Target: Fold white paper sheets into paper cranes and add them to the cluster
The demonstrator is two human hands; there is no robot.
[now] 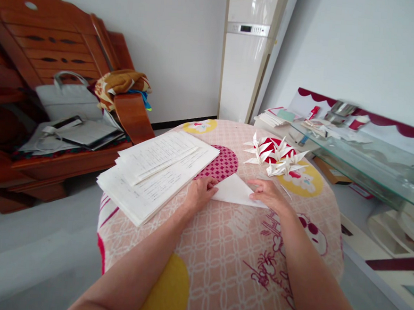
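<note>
On the round desk (210,249), near its middle, a folded sheet of white paper (232,192) lay as a triangle, its peak pointing away from the person. The left hand (203,191) had curled fingers touching its left corner; the right hand (268,193) had fingers at the right slope, index outstretched. Whether either set pinched the paper or merely pressed it, I could not tell. Hands at opposite sides probably steadied the sheet against the soft cloth. The paper stack (154,203) sat beside the left forearm, perhaps for easy reach, while several paper cranes (260,153) stood grouped beyond the right hand, likely out of the way of the folds. Lines of writing covered the stack's top sheets, too small to read. No brand was legible on the tall white cabinet unit (244,72) behind.
</note>
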